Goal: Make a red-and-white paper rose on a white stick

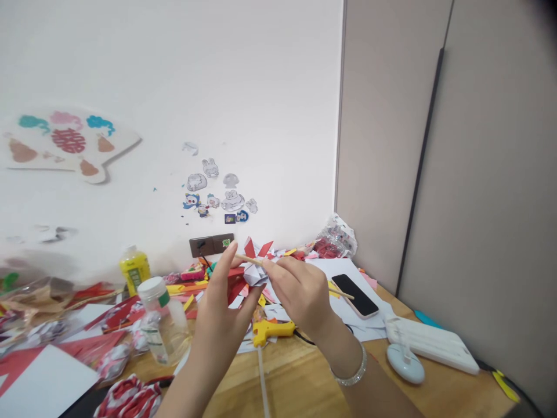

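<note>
paper pinwheel (255,264) on wooden stick (304,280), gripped by both hands (261,296).

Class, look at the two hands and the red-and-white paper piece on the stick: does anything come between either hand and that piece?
Nothing visible does. The left hand and the right hand both already touch the folded paper piece and its wooden stick, raised above the yellow glue gun on the table.

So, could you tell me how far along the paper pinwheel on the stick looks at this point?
Done: the red-and-white pinwheel is already folded. In hand: the left hand steadies it while the right hand pinches the stick against it. Left: whether it is fixed cannot be seen; the glue gun lies on the desk.
</note>
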A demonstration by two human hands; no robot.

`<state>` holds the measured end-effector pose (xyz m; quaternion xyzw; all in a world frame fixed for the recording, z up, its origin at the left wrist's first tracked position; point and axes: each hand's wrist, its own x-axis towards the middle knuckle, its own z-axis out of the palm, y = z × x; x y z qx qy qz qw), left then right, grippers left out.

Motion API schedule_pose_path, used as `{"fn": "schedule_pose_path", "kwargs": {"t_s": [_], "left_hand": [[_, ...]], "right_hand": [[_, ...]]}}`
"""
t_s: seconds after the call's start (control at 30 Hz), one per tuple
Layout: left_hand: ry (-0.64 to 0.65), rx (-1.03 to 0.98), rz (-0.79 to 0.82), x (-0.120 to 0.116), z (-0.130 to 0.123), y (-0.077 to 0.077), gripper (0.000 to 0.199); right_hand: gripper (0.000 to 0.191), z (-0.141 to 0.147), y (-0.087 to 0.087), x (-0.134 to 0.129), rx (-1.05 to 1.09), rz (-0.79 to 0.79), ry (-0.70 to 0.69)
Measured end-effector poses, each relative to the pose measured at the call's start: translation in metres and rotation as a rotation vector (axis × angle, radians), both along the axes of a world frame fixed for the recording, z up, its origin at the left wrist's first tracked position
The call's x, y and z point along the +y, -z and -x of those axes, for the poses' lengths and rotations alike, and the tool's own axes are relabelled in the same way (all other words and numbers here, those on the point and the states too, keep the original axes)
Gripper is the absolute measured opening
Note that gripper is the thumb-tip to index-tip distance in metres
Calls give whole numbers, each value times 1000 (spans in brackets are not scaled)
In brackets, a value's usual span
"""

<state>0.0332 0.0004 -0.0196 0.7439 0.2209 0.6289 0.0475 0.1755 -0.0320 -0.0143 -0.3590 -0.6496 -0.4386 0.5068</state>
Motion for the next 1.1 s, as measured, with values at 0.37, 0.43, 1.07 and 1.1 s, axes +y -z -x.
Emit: {"fn": "schedule_pose_path", "kwargs": {"t_s": [0.37,0.43,1.07,1.1], "left_hand": [[-15,-5,16,-4,0,-1,70],[-4,-3,5,-3,0,-1,71],[68,-3,-23,-5,-4,0,75],[63,-4,-11,-5,-4,0,75]], "right_hand": [[23,0,-2,-2,-3,48,-55],[21,0,-2,-1,-10,59,-70],[33,-4,-11,-12,125,442,-178],[33,-4,-11,-13,138,463,-199]]}}
